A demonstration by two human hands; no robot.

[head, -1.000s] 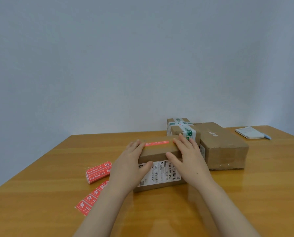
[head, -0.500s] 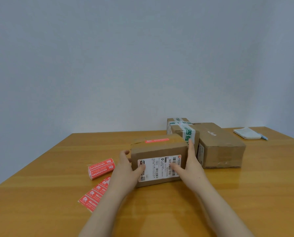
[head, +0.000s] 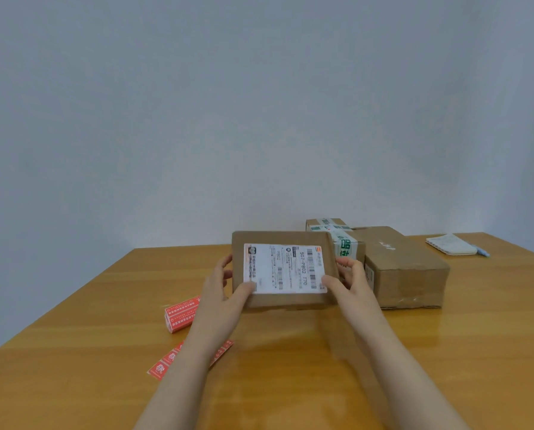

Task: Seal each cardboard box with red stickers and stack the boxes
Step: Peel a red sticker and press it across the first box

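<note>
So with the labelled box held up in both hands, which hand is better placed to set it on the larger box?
Probably the right hand. The larger box sits on the table just to its right, on its side of the labelled box, while the left hand is nearer the red stickers.

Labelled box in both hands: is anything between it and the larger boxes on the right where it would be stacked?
Nothing visible. The labelled box, held by the left hand and right hand, has only bare table beside it toward the large box, whose top looks clear.
</note>
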